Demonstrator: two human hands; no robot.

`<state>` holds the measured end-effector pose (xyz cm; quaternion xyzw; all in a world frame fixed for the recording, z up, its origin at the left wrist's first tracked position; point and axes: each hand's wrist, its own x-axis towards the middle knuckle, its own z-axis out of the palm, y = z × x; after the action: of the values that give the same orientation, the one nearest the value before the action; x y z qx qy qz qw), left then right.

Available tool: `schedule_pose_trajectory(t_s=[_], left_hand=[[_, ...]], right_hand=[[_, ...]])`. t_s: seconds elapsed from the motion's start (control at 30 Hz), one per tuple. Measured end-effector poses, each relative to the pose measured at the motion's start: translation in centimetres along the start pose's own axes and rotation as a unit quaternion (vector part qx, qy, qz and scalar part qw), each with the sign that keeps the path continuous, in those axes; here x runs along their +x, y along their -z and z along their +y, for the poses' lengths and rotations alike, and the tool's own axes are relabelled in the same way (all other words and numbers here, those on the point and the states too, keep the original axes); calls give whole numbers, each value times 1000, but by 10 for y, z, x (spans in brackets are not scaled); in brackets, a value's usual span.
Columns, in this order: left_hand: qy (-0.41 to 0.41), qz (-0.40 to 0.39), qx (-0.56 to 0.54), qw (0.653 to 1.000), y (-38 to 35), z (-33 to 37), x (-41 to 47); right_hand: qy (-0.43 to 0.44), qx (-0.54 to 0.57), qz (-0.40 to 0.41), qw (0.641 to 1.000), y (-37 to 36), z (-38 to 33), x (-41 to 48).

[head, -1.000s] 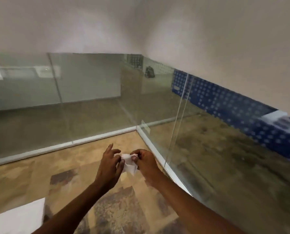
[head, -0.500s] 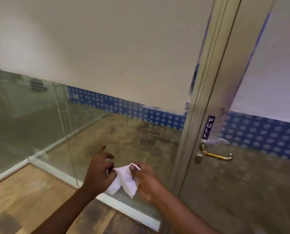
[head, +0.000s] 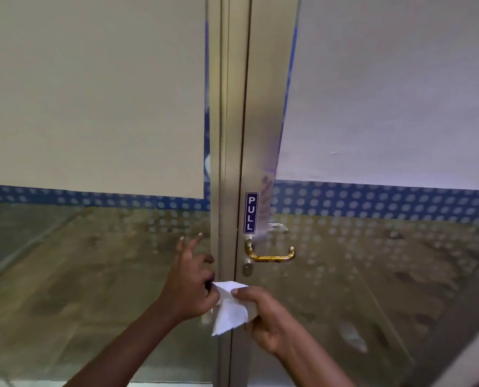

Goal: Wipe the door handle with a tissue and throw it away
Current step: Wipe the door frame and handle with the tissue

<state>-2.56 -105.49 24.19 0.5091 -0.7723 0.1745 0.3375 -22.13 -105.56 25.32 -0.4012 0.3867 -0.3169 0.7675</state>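
A brass lever door handle (head: pixel 270 254) sits on a glass door's metal frame, just under a blue PULL sticker (head: pixel 251 213). A white tissue (head: pixel 230 308) hangs crumpled between both hands, below and left of the handle. My right hand (head: pixel 263 317) grips the tissue's right side. My left hand (head: pixel 189 286) pinches its upper left corner, index finger stretched upward. Neither hand touches the handle.
A round lock cylinder (head: pixel 246 267) sits below the handle's pivot. The door frame (head: pixel 230 135) runs top to bottom at centre. Frosted film and a blue dotted band (head: pixel 372 201) cover the glass on both sides. A second grey handle (head: pixel 277 227) shows behind the glass.
The view has swung right from the glass corner to face the door, and the handle now lies straight ahead. Both hands have kept the tissue and come closer to the door.
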Motion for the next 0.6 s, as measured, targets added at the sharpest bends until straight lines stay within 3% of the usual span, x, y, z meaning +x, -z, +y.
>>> schedule_pose_trajectory(t_s=[0.17,0.33,0.47,0.6], left_hand=[[-68,-11,22,997,-23,-23,48],[-73,32,165,983,-46,-51,99],[-78,101,196,972,-63,-65,130],[-101,148,178,967,-78,-73,150]], right_hand=[[168,111,151,968,9,-25,25],[337,73,311,886,10,-53,48],[409,0,414,813,9,-72,68],[445,-204,489,722,5,-84,94]])
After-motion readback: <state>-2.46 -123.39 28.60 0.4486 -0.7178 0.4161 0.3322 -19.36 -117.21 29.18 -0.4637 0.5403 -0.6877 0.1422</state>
